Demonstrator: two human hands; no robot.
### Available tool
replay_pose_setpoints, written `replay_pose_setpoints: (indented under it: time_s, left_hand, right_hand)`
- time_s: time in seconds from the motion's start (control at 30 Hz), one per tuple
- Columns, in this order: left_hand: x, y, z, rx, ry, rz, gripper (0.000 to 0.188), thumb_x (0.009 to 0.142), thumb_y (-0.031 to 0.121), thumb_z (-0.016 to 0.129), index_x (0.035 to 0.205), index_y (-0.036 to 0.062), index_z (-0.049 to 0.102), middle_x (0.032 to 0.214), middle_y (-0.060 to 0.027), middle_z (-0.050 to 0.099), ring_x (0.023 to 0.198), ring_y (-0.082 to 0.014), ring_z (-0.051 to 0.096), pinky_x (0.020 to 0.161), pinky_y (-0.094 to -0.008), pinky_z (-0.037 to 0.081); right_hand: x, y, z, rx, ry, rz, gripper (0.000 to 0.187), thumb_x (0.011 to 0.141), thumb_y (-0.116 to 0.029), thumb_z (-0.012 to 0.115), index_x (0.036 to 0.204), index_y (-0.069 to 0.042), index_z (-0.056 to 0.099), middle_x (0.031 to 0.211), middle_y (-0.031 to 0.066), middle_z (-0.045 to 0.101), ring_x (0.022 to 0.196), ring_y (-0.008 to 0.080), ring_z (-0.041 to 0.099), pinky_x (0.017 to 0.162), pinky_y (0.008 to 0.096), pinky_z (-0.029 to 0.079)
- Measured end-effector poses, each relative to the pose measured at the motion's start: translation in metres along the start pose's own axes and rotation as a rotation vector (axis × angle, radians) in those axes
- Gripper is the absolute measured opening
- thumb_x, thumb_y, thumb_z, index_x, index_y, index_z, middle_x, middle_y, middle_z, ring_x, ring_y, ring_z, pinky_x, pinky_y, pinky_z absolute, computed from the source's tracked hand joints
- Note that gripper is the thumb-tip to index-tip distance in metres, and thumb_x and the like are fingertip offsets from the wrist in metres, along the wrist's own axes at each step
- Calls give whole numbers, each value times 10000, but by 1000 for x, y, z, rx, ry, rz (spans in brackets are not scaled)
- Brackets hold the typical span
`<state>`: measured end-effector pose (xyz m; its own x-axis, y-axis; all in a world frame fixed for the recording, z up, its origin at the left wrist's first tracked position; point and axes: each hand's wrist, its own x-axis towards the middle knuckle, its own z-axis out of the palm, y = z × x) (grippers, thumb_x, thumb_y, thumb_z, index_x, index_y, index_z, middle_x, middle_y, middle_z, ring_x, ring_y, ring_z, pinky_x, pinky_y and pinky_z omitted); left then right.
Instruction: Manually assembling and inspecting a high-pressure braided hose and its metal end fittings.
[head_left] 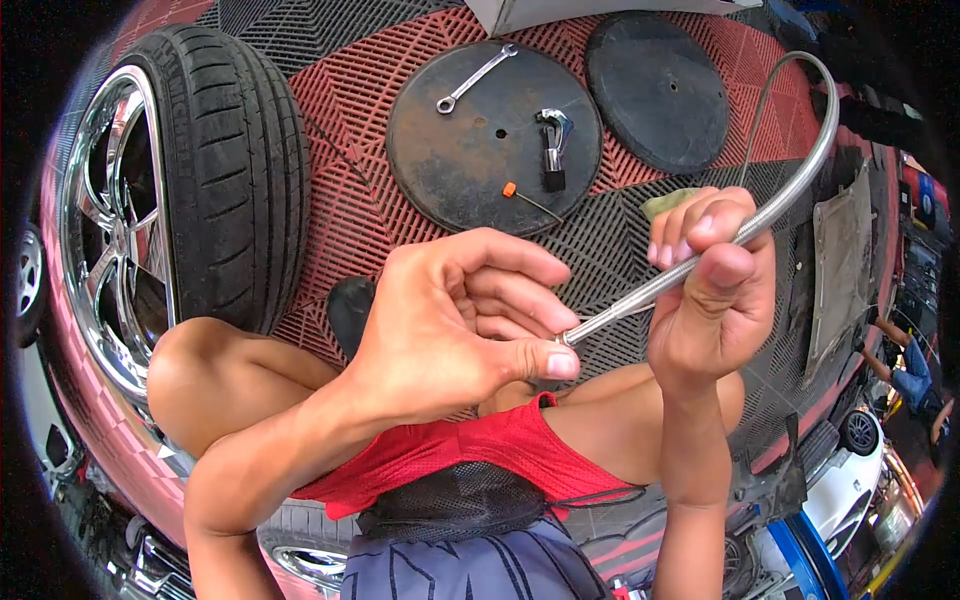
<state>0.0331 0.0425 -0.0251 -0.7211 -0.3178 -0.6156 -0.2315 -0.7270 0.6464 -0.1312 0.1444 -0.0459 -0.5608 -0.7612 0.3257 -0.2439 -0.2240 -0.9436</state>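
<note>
A braided metal hose (800,180) runs between my hands and arcs up to the right, its thinner-looking far part dropping behind my right hand. My left hand (455,325) pinches its end fitting between thumb and fingers. My right hand (715,290) grips the hose further along, thumb against the braid. Beyond them, a round black plate (440,150) on the floor bears a combination wrench (478,78), a chrome tool with a black end (553,150) like a tube cutter, and a thin rod with an orange end (530,202). Something pale green (660,204) shows behind my right fingers.
A tyre on a chrome rim (235,170) stands at my left. Another black disc (655,90) lies at the far right of the plate, near a white box edge (580,10). Red and black grid tiles (340,130) cover the floor. A person (910,375) is far right.
</note>
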Motion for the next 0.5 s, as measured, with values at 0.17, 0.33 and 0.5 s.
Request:
replay_pose_setpoints:
  time_s: [0.17,0.33,0.5]
  left_hand:
    - [4,1,-6,-41,-66,-111,536,663,-25,847,1117,-103,572,898,-161,691,796,-172,696,731,-271,594]
    - [6,-1,-7,-96,-112,-147,538,667,-30,843,1124,-103,570,896,-154,691,783,-160,692,722,-261,591]
    - [5,-1,-4,16,-40,-82,588,625,-36,863,1130,-68,562,874,-153,697,770,-180,697,716,-279,590]
  right_hand:
    - [2,-4,4,-87,-51,-18,326,981,-336,523,942,-14,491,815,46,428,704,127,415,638,265,384]
    - [0,-3,1,78,-48,37,276,971,-270,578,940,4,563,894,47,530,772,81,463,695,208,378]
    - [-1,3,3,127,-65,75,246,978,-240,566,950,4,560,891,35,529,749,65,444,677,196,366]
